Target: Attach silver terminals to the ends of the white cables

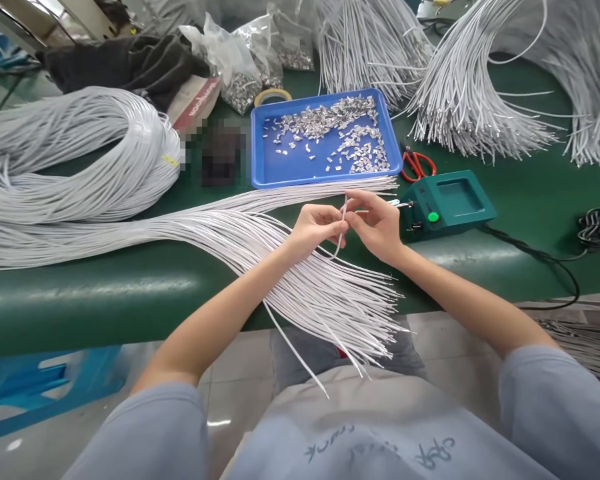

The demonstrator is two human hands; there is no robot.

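Observation:
My left hand (321, 230) and my right hand (375, 223) nearly meet over the cable bundle, both closed on one white cable (345, 208) that bends into a small loop between them. Whether a small part is pinched there too is hidden by the fingers. Beneath my left forearm a bundle of white cables (320, 293) fans out toward the table's front edge. Behind my hands sits a blue tray (290, 175) with many small silver metal pieces. Just right of my right hand is a green device (450, 203) with a lit green button.
Coiled cables (145, 147) lie at the left, more cable bundles (465, 100) at the back right. Red-handled scissors (419, 165) rest beside the tray. Behind it are yellow tape (273, 97) and plastic bags (243, 87) of metal pieces. A black cord (530, 250) runs right from the device.

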